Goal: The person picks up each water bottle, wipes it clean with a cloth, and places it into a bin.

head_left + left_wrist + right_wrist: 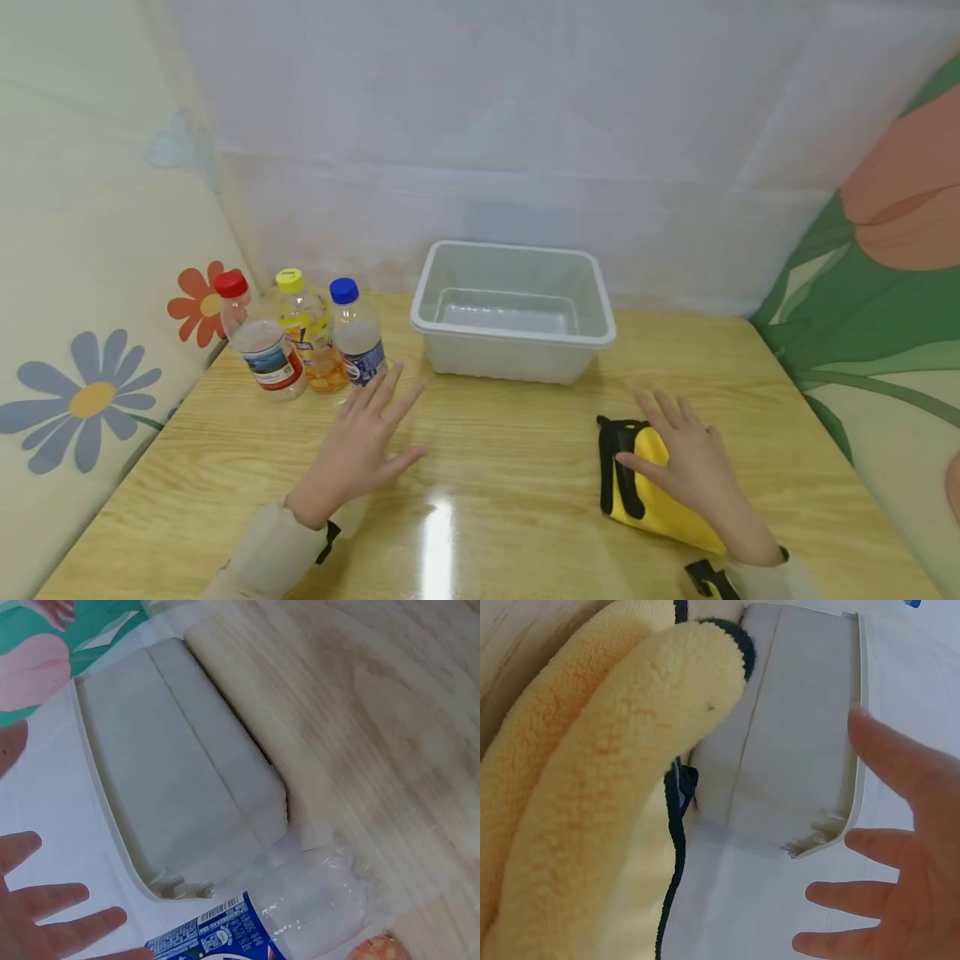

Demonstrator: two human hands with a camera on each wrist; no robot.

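My left hand (356, 457) hovers over the left part of the table, fingers spread and nothing in its grasp. Just beyond its fingertips stands a clear plastic bottle with a blue cap (344, 291), its blue label (225, 930) close up in the left wrist view. On the other side, my right hand (693, 467) is held over a folded yellow cloth (658, 510) with black edging, fingers extended. In the right wrist view the fluffy folds of the cloth (592, 772) fill the left side, and that hand's fingers (855, 900) hold nothing.
An off-white plastic bin (510, 354) stands at the back middle of the wooden table (495, 467). Beside the blue-capped bottle are a yellow-capped bottle (300, 321) and a red-capped bottle (258, 350). A white sheet (525, 125) hangs behind, with flower-patterned cloths at both sides.
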